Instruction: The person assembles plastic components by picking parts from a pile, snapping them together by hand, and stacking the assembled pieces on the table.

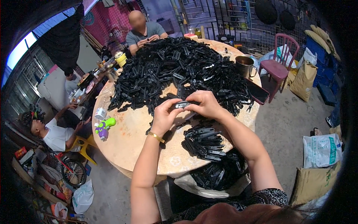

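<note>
Between my two hands is a small, slim black plastic piece (182, 105) with a pale, shiny strip on the side toward me. My left hand (164, 115), with a gold bracelet at the wrist, pinches one end. The other end is in the fingers of my right hand (206, 103). Beyond them rises a large heap of similar black pieces (167, 67) on the round table (126, 153). Nearer me, under my right forearm, lies a smaller stack of black pieces (204, 142). An open pale sack (186, 186) below the table edge holds more of them.
A green and purple toy (105, 128) and a clear bottle (100, 113) stand at the left. On the right are a metal mug (244, 67) and a dark phone-like slab (257, 90). A person (145, 33) sits across the table, with a red chair (278, 65) to the right.
</note>
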A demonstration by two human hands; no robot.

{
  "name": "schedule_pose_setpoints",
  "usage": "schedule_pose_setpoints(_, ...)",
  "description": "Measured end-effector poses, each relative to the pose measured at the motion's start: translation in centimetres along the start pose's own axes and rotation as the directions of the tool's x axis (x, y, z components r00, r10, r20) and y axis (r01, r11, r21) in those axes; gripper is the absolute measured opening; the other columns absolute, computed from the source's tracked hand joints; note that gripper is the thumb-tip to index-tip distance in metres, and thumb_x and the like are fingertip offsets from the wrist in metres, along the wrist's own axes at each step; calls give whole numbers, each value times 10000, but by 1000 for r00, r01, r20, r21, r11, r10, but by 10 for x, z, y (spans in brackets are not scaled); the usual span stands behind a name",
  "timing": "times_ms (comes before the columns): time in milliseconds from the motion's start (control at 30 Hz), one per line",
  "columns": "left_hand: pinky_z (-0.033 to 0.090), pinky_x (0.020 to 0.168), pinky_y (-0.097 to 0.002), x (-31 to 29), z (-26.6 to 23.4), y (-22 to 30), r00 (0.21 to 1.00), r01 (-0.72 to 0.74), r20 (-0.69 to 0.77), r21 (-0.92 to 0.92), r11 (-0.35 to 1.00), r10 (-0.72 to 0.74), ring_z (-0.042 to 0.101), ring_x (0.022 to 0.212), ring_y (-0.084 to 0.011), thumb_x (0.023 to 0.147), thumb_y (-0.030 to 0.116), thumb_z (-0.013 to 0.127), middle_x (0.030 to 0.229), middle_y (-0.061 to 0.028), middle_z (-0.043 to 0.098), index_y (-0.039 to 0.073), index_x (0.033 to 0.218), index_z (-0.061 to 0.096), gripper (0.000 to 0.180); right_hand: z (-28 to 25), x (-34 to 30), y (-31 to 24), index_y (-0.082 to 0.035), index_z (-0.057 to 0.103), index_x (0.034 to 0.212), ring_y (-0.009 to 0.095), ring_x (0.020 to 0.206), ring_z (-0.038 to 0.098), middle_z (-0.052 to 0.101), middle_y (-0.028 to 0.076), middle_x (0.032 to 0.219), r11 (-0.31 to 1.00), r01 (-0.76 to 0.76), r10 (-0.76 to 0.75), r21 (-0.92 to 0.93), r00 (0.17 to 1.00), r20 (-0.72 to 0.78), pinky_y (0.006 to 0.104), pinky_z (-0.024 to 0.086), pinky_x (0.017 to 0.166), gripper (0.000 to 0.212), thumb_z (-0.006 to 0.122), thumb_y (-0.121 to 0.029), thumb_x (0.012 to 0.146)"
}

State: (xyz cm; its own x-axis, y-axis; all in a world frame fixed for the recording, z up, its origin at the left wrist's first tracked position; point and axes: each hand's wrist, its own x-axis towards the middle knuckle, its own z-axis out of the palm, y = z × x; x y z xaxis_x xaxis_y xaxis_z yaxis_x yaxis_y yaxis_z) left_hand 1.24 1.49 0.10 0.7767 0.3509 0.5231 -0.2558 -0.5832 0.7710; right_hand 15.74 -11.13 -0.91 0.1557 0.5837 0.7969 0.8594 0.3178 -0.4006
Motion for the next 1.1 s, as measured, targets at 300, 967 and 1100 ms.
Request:
schedule_pose_setpoints(300,478,664,-220,-9,-9,31,962,198,212,-108,974,-172,590,744,-89,746,35,656,834,-41,646,-22,950,637,212,4,-3,11,-23,598,1048,101,794,576,631,51,926,604,-516,368,608,857,362,245,475,686,262,551,-216,877)
schedule_pose_setpoints(967,459,795,-386,-14,-4,-23,938,30,101,929,368,-332,562,877,-324,679,239,715,849,-161,606,24,821,653,265,24,-8,1,7,588,940,186,662,604,616,111,776,930,-318,258,183,921,290,305,494,635,288,634,-106,679)
schedule_pose_setpoints(1100,458,772,-391,-17,1,-25,951,-8,128,919,394,-280,543,894,-322,692,200,690,881,-164,601,21,819,637,226,24,-8,6,-2,569,899,80,676,563,597,32,751,747,-501,412,437,865,287,232,467,613,212,652,-56,712)
